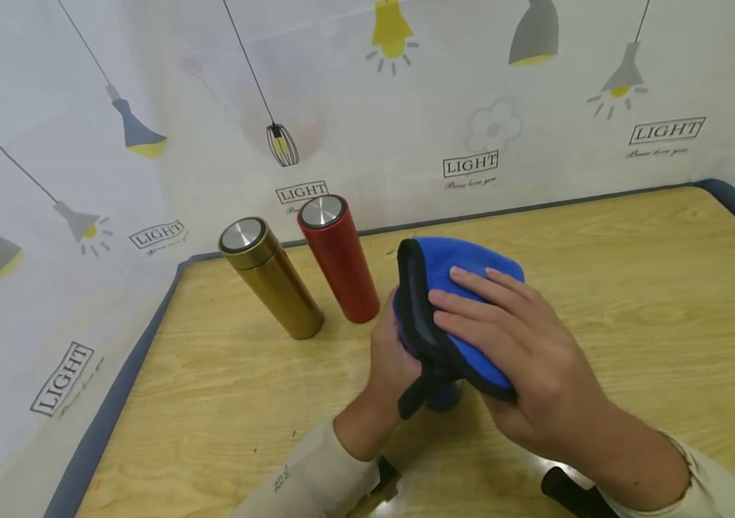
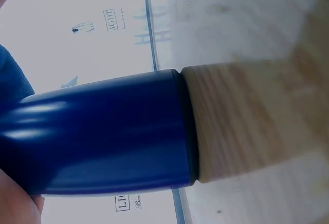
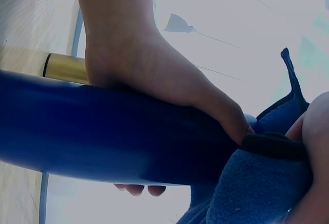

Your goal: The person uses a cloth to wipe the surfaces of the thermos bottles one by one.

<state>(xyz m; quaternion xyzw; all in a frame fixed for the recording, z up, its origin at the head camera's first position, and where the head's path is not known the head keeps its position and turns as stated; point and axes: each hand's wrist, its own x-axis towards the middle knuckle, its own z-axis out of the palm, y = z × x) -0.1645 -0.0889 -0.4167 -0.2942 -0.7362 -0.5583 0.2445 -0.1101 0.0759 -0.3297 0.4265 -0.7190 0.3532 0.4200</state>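
Note:
A shiny blue thermos bottle [image 2: 108, 136] stands with its dark-rimmed base at the wooden table. My left hand [image 1: 390, 367] grips the bottle's side, with the thumb along one side and fingertips showing past the other in the right wrist view. Over the bottle's top lies a blue cloth with black edging [image 1: 464, 262], which hides the lid from the head view. My right hand [image 1: 529, 360] holds the cloth there, its fingers spread across the fabric. A black loop of the trim hangs down near my left wrist.
A gold thermos bottle [image 1: 277, 288] and a red thermos bottle [image 1: 344, 266], both with steel-topped lids, stand behind on the left. The wooden table [image 1: 652, 309] meets a wall covering printed with lamps. A black rounded piece [image 1: 564, 489] shows by the right sleeve.

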